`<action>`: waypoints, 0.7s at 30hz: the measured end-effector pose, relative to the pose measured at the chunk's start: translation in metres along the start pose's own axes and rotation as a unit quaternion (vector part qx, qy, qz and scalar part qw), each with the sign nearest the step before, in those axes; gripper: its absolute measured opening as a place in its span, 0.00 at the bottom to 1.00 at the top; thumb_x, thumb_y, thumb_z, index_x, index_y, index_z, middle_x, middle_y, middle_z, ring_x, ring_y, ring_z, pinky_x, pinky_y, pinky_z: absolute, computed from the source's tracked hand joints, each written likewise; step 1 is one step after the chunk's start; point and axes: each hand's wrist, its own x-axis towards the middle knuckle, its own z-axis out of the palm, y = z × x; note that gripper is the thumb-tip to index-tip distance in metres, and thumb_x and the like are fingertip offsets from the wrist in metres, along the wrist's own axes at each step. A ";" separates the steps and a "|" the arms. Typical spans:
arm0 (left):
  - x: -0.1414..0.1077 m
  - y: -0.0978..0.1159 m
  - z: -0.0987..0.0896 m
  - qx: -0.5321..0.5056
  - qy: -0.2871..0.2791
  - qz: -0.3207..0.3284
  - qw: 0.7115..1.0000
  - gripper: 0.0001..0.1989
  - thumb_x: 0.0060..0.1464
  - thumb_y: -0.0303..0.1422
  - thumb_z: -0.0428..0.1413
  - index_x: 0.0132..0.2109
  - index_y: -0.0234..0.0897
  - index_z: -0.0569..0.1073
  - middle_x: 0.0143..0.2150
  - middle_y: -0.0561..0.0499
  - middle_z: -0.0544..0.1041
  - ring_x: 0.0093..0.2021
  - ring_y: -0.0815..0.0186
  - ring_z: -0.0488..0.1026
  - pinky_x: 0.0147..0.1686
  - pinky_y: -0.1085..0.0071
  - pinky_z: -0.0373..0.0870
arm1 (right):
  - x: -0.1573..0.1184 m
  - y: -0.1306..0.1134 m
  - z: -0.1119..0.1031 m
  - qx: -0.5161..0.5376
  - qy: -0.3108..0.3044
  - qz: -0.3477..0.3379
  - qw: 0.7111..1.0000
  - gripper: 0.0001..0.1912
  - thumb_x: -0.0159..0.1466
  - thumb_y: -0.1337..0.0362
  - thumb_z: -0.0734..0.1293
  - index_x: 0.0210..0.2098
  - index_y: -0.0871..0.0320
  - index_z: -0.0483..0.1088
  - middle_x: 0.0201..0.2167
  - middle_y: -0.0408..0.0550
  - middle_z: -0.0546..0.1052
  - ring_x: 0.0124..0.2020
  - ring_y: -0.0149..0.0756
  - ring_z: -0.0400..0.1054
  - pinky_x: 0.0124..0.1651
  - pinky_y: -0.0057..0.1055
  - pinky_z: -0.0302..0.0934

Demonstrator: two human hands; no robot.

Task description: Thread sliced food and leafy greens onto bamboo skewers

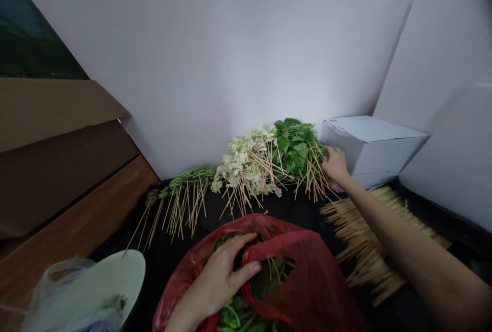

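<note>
My left hand (221, 275) reaches into the mouth of a red plastic bag (307, 275), thumb apart from the fingers. Inside the bag are loose leafy greens (238, 317); the fingertips reach in among darker leaves. My right hand (335, 163) is at the right edge of a pile of skewered leafy greens (294, 147), its fingers pinched on a skewer of greens there. Beside that pile lie skewers of pale cabbage-like leaves (244, 160). Farther left are skewers of thin green stalks or beans (188, 178).
Many bare wooden skewers (369, 250) lie under my right forearm. A white box (376, 142) stands at the back right by the wall. At lower left is a white oval dish (126, 275) with a clear plastic bag (65, 291). A cardboard box (57, 111) is at far left.
</note>
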 end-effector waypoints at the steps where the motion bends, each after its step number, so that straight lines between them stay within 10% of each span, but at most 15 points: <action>1: -0.004 0.004 -0.006 -0.003 0.008 -0.002 1.000 0.28 0.61 0.48 0.57 0.66 0.48 0.68 0.66 0.44 0.72 0.65 0.49 0.66 0.65 0.49 0.60 | -0.003 -0.006 -0.006 0.001 -0.009 -0.027 1.000 0.15 0.69 0.58 0.67 0.51 0.61 0.71 0.52 0.53 0.73 0.52 0.44 0.69 0.55 0.49 0.65; 7: -0.042 0.028 -0.040 -0.026 0.085 -0.014 0.996 0.19 0.66 0.41 0.53 0.62 0.52 0.72 0.63 0.47 0.75 0.62 0.52 0.71 0.62 0.54 0.65 | -0.062 -0.087 -0.052 0.074 -0.163 -0.250 0.952 0.09 0.69 0.64 0.64 0.44 0.54 0.76 0.44 0.48 0.78 0.46 0.40 0.71 0.52 0.39 0.65; 15: -0.091 0.062 -0.026 0.033 0.008 0.082 0.996 0.18 0.61 0.35 0.59 0.57 0.58 0.77 0.55 0.52 0.81 0.57 0.54 0.76 0.58 0.60 0.72 | -0.184 -0.168 -0.101 0.151 -0.493 -0.531 0.673 0.09 0.68 0.59 0.70 0.43 0.57 0.75 0.40 0.46 0.79 0.46 0.37 0.71 0.55 0.36 0.62; 21: -0.123 0.052 -0.026 -0.012 -0.096 0.050 0.994 0.20 0.57 0.43 0.62 0.56 0.68 0.76 0.53 0.58 0.83 0.55 0.52 0.77 0.62 0.55 0.68 | -0.196 -0.124 -0.107 0.017 -0.479 -0.502 0.720 0.02 0.63 0.68 0.71 0.33 0.56 0.75 0.32 0.47 0.78 0.38 0.41 0.73 0.48 0.38 0.63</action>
